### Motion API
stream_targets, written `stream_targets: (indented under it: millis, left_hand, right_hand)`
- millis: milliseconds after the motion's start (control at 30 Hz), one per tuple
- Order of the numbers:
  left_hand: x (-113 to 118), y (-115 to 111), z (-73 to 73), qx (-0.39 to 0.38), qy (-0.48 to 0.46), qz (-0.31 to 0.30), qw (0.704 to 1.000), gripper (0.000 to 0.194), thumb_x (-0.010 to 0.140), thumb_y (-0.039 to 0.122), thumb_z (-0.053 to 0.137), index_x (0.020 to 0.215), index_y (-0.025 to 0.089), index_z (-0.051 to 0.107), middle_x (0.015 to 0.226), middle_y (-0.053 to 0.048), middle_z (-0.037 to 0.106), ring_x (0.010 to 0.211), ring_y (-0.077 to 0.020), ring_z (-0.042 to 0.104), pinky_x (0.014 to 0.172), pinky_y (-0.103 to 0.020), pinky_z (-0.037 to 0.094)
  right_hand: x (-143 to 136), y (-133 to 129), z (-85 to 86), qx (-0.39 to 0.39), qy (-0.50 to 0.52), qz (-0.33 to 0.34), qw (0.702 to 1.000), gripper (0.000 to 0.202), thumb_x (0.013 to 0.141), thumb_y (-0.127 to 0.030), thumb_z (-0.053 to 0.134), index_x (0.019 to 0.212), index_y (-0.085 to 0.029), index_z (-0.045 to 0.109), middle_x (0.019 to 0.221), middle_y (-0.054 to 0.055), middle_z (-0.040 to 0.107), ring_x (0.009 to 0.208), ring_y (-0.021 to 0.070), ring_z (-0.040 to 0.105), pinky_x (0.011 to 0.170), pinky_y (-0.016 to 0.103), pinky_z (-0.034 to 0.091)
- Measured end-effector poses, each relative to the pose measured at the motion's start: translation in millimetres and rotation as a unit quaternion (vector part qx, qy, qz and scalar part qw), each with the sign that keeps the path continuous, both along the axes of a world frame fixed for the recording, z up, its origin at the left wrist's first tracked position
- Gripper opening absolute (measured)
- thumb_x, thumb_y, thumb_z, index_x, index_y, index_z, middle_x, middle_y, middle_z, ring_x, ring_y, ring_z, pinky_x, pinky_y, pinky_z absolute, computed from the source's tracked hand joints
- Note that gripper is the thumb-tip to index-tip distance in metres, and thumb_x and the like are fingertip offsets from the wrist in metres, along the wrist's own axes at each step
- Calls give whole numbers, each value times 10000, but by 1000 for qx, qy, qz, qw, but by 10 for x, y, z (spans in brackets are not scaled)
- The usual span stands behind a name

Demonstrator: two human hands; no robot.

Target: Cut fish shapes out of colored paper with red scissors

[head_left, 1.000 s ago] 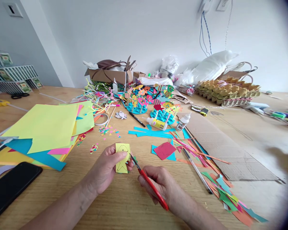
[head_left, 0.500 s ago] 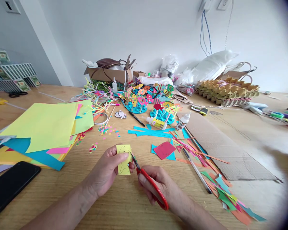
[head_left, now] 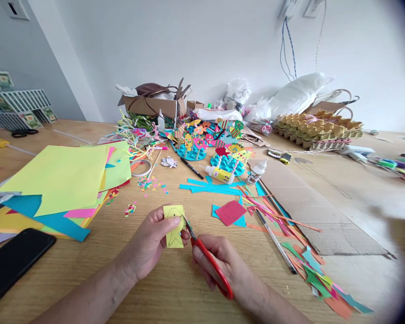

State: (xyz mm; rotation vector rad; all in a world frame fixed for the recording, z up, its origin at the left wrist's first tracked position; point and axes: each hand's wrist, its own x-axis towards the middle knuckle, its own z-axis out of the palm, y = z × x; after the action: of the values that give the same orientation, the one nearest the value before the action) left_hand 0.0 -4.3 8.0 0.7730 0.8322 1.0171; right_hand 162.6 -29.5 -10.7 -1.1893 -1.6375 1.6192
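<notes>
Between the thumb and fingers of my left hand (head_left: 151,240) is a small yellow piece of paper (head_left: 174,238) with a fish outline drawn on it. My right hand (head_left: 219,261) is closed around the red handles of a pair of scissors (head_left: 214,267). The scissor blades meet the paper's right edge, beside the drawn fish. My left fingertips show behind the paper, close to the blades. A dark red paper piece (head_left: 231,213) lies on blue scraps beyond my right hand.
Coloured paper sheets (head_left: 64,175) and a black phone (head_left: 16,265) lie at left. Ahead stand fish decorations on blue bases (head_left: 227,163), glue bottles (head_left: 257,172) and a marker (head_left: 191,168). Rightward are a pen (head_left: 276,243), paper scraps (head_left: 319,279), cardboard (head_left: 310,207) and egg trays (head_left: 319,128).
My right hand and the scissors have shifted slightly left, with the handles a little lower. The yellow paper stays in my left hand, nearly in the same place.
</notes>
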Motion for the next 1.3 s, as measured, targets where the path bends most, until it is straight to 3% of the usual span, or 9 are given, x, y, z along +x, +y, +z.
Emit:
stream_targets:
  millis: [400, 667, 900, 1100, 1300]
  left_hand:
    - [8, -8, 17, -4, 4, 7, 1000, 90, 694, 224, 652, 676, 143, 616, 593, -8, 630, 550, -124, 560, 559, -232, 454]
    - [16, -2, 20, 19, 4, -12, 1000, 89, 710, 212, 624, 654, 147, 601, 576, -5, 618, 552, -125, 551, 557, -230, 445]
    - [26, 0, 5, 19, 0, -18, 1000, 87, 733, 199, 601, 664, 147, 606, 580, -1, 620, 550, -115, 546, 554, -223, 443]
    - [23, 1, 3, 19, -5, -18, 1000, 82, 735, 195, 598, 670, 146, 601, 587, -3, 623, 555, -117, 550, 559, -226, 446]
    - [26, -8, -3, 22, -6, -19, 1000, 80, 722, 195, 603, 663, 143, 594, 584, -5, 621, 552, -120, 549, 557, -231, 446]
  right_hand:
    - [5, -10, -52, 46, -4, 2, 999, 423, 870, -475, 452, 575, -192, 343, 479, -77, 318, 404, 51, 292, 383, 186, 217]
    - [10, -7, 0, 28, -1, 10, 1000, 406, 897, -465, 403, 601, -187, 383, 471, -69, 371, 409, 61, 338, 381, 160, 269]
    - [-10, 1, 43, 12, -10, 11, 1000, 456, 851, -585, 396, 635, -184, 416, 457, -64, 386, 391, 66, 345, 372, 162, 289]
    - [-10, 3, 36, 13, -2, 10, 1000, 507, 825, -649, 377, 613, -189, 389, 442, -68, 362, 375, 60, 328, 352, 161, 260]
    - [0, -13, -20, 32, 7, 9, 999, 490, 853, -613, 372, 612, -186, 378, 468, -71, 333, 391, 53, 311, 354, 156, 242]
